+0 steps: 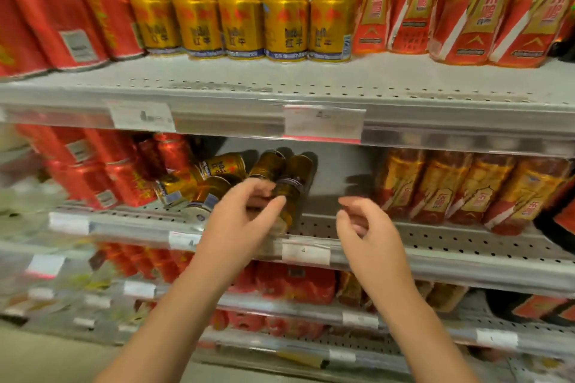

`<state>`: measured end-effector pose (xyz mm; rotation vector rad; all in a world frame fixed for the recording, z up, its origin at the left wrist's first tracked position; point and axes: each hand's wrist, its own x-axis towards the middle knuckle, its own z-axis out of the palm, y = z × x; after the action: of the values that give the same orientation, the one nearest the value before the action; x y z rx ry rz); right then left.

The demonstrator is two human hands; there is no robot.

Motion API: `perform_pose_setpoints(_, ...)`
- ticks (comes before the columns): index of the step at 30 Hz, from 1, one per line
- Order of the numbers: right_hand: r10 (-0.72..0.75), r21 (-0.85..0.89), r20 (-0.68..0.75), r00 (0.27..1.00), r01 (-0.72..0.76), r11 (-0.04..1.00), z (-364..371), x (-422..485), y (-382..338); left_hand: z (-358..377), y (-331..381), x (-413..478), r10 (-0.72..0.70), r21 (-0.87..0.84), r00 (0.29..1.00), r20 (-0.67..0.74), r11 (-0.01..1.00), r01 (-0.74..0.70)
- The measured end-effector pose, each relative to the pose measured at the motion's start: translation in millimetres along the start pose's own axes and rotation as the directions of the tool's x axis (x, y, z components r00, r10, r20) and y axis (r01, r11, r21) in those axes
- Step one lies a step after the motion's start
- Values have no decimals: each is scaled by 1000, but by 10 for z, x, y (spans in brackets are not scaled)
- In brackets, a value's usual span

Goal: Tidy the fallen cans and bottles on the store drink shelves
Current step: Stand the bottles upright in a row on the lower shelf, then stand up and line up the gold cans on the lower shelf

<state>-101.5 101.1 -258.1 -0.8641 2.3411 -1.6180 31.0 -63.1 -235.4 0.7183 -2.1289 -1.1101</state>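
Several gold cans (202,179) lie toppled in a heap on the middle shelf (451,238), left of centre. Just right of the heap, two more gold cans (295,176) stand leaning, one on top of the other. My left hand (242,221) reaches in at the lower of these two, with thumb and fingers loosely curled in front of it; no firm grip shows. My right hand (364,227) hovers to the right over a bare stretch of the shelf, its fingers loosely curled and holding nothing.
Upright gold cans (239,22) line the upper shelf (280,90). Red cans (102,174) stand left of the heap, and orange-labelled bottles (466,190) stand to the right. Price-tag rails run along the shelf fronts. Lower shelves hold red packs (295,284).
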Motion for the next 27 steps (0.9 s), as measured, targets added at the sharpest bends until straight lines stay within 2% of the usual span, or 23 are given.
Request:
perform_pose_setpoints(6, 31, -39, -29, 999, -32, 999, 563, -85, -223, -702, -580, -55, 12, 113, 999, -48, 994, -7)
perform_pose_setpoints(12, 106, -124, -54, 993, -112, 986, 882, -98, -317, -985, -937, -8, 13, 268, 998, -67, 963, 6)
perform_pose_setpoints(15, 178, -221, -86, 980, -193, 956, 896, 37, -297, -980, -978, 63, -37, 322, 997, -64, 945, 56)
perform_pose_setpoints(18, 285, -277, -72, 956, -294, 915, 892, 203, -271, -922, -988, 138, -159, 373, 986, -54, 912, 168)
perform_pose_setpoints(21, 402, -402, 28, 915, -358, 843, 927, 365, -263, -835, -974, 179, -244, 395, 965, -101, 880, 264)
perform_pose_setpoints(23, 509, -489, 74, 858, -413, 768, 966, 491, -278, -801, -974, 196, -284, 387, 952, -117, 869, 307)
perform_pose_setpoints(27, 638, -467, 183, 748, -505, 726, 1032, 686, -342, -787, -950, 227, -343, 398, 928, -146, 838, 373)
